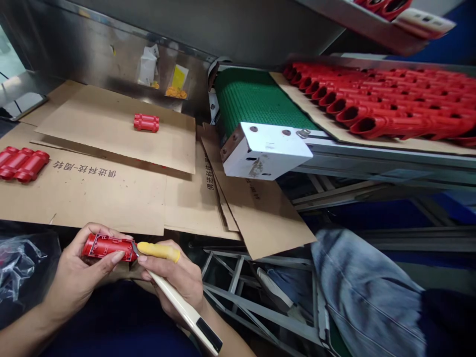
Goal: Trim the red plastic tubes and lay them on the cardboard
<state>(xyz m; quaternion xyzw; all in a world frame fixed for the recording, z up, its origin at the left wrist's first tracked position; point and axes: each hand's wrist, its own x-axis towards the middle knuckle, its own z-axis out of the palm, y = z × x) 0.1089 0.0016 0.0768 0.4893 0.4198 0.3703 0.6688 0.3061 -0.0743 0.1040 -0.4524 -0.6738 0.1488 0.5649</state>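
My left hand [87,263] is closed around a red plastic housing [109,247], its open side with thin inner ribs facing up. In my right hand [178,275] is a knife with a long cream handle [178,302], black near its lower end. A yellow finger cot [159,251] covers one of the right fingers. The short metal blade [135,248] meets the right end of the red housing. Both hands are close together, just in front of the cardboard's near edge.
Red parts [26,164] lie on the cardboard [137,198] at left, and another red part [147,122] sits farther back. A green conveyor [256,96] carries rows of red tubes [390,99]. Small bags hold yellow pieces [176,92]. A person's jeans-clad leg [360,287] is at right.
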